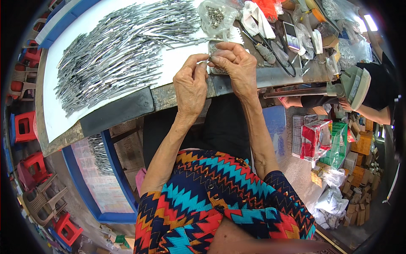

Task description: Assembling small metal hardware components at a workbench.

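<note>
My left hand and my right hand meet at the table's near edge, fingertips almost touching. Both are closed in a pinch on something tiny and pale, too small to name. Beneath the right fingers sits a small tray of fine metal bits, partly hidden by the hand. Left of my hands spreads a wide heap of thin dark-grey metal strips on a white sheet. A few strips stick out of it toward the tray. Beyond my fingers lies a clear plastic bag holding small metal parts.
Farther right on the table are a white cloth, a black cable and a small device with a screen. A lamp head on an arm juts out at right, near another person's arm. A blue-framed tray lies below left.
</note>
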The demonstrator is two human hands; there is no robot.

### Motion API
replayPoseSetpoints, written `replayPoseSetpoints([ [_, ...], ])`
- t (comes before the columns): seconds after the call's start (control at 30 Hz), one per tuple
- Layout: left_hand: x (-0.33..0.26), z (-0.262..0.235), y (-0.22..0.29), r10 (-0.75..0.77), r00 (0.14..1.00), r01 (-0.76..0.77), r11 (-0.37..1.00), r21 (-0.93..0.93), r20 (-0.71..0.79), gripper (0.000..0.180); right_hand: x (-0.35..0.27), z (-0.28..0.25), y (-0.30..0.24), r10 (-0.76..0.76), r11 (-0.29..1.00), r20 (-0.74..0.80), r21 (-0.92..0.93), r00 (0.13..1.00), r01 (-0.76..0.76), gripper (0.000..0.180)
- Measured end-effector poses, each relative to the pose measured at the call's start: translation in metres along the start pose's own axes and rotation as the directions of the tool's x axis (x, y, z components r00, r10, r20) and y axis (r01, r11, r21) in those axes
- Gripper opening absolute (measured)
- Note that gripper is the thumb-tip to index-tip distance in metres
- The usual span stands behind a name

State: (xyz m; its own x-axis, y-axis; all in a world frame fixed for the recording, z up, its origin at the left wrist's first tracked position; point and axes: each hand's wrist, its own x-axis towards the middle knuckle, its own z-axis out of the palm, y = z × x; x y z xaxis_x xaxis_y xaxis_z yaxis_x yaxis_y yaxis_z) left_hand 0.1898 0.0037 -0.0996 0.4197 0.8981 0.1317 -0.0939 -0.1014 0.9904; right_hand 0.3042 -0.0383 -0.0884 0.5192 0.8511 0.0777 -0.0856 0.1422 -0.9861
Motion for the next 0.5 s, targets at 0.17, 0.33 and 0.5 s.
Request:
replayPoseSetpoints([
  [0.17,0.001,0.003,0.004,-0.043,0.999,0.044,0.999,0.015,-0.023,0.015,-0.002,0.005,0.008,-0.022,1.0,-0.053,-0.015,0.998,0.021,0.026],
  [0.33,0.004,0.007,-0.001,-0.029,0.999,0.029,1.0,0.005,-0.038,0.015,-0.002,0.008,0.014,-0.077,0.997,-0.107,-0.006,0.991,0.077,0.025],
  [0.5,0.006,0.011,0.001,-0.021,0.999,0.021,1.0,0.003,-0.043,0.015,0.0,0.009,0.016,-0.077,0.996,-0.134,0.037,0.988,0.083,0.023],
])
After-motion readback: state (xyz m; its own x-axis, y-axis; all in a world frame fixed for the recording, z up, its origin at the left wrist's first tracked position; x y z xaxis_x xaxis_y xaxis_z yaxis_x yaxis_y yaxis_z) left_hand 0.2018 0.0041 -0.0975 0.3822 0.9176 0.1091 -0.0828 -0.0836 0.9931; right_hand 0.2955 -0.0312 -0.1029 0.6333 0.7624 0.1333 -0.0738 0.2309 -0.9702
